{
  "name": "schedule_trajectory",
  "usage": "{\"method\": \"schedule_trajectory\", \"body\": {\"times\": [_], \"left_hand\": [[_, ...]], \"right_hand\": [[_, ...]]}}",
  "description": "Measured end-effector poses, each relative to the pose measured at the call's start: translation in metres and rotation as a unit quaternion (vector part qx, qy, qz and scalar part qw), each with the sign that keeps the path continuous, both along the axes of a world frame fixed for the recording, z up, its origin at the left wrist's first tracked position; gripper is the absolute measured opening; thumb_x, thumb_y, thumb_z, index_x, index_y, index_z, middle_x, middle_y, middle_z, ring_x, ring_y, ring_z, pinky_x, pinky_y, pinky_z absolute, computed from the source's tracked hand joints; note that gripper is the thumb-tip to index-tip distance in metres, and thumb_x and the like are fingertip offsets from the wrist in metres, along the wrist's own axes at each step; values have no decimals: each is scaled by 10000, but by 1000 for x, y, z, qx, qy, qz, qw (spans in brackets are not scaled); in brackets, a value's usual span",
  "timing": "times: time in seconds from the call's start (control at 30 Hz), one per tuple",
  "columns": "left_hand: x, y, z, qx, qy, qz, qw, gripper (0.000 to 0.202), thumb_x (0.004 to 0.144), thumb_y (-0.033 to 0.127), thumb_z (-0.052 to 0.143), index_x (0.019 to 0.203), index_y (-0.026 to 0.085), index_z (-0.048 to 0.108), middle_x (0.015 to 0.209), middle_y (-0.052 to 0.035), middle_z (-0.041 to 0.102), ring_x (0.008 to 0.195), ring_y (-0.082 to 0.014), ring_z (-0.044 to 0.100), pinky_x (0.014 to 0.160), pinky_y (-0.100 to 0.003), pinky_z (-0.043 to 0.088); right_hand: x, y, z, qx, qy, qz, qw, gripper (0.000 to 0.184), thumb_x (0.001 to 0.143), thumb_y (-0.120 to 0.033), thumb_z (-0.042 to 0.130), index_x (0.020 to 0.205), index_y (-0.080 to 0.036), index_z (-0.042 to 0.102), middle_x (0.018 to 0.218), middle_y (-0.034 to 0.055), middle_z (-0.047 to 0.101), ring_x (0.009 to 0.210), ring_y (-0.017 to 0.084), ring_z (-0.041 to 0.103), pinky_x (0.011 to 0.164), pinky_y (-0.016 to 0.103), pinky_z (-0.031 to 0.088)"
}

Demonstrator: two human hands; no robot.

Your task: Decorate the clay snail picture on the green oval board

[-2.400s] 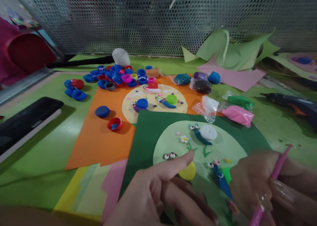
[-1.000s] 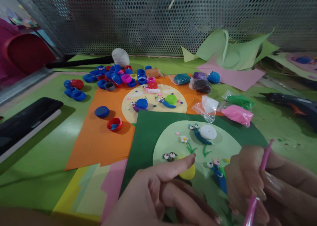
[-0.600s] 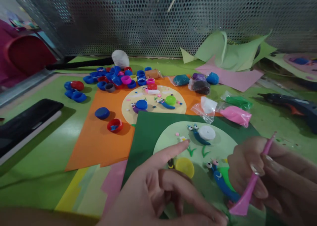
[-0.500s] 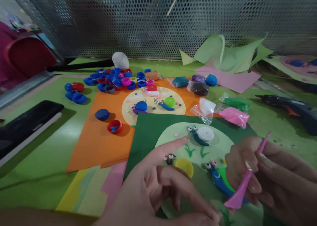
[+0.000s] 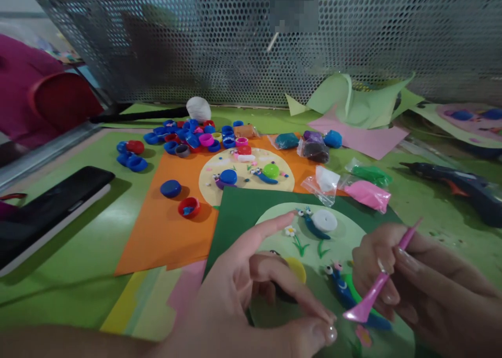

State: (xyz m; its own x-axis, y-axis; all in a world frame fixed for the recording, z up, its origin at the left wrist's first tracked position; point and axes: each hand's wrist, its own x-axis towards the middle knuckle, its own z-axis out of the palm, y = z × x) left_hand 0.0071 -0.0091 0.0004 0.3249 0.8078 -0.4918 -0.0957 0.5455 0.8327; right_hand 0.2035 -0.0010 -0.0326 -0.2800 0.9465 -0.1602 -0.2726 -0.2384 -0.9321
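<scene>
My right hand (image 5: 415, 274) grips a pink modelling tool (image 5: 376, 290), its flared end pointing down left over the card. My left hand (image 5: 251, 290) hovers over the same card, thumb and a finger pinched together and index finger stretched out. Whatever may be in that pinch is too small to make out. Below lies a dark green sheet (image 5: 235, 217) with a pale green oval (image 5: 274, 211). On it are a white-shelled clay snail (image 5: 323, 221), a blue clay snail (image 5: 341, 290), a white flower (image 5: 290, 231), a pink flower (image 5: 363, 335) and a partly covered yellow cap (image 5: 297, 269).
Behind are an orange sheet (image 5: 145, 232) with another snail picture (image 5: 207, 183), and several bottle caps (image 5: 192, 138). Bagged clay (image 5: 368, 195) and a glue gun (image 5: 463, 185) lie right. A black phone-like device (image 5: 58, 211) is left; a perforated metal screen (image 5: 235, 49) stands behind.
The view has shifted slightly. My left index finger has lifted off the white flower, which now shows. My right hand with the modelling tool has moved a little left, uncovering the pink flower.
</scene>
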Motion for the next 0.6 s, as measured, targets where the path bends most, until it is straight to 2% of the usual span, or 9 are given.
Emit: {"method": "schedule_trajectory", "body": {"times": [0.17,0.37,0.5,0.6], "left_hand": [[1,-1,4,-11,8,14,1000,734,624,86,698,1268,281,405,597,114,658,759,-117,650,768,-229,450],[-3,0,-6,-21,4,-16,1000,812,543,111,779,1257,261,423,569,103,647,745,-145,651,808,-263,438],[-4,-1,-8,-59,-16,1,998,874,525,41,768,1288,255,401,557,88,659,704,-159,670,735,-250,477],[-6,-1,-13,-78,-67,2,995,900,542,4,760,1308,278,373,559,92,659,679,-178,690,667,-245,518]], "right_hand": [[2,-3,-2,13,-4,10,1000,172,816,-430,593,722,-307,667,540,17,556,438,143,526,385,221,486],[7,-11,-7,40,-29,17,999,154,833,-420,581,746,-314,651,562,10,566,471,130,552,411,174,460],[8,-14,-9,42,-30,28,998,146,844,-419,563,768,-326,646,540,6,542,487,142,547,413,189,454],[3,-17,-3,10,-28,8,1000,150,798,-450,613,728,-325,655,513,3,520,486,142,531,416,195,438]]}}
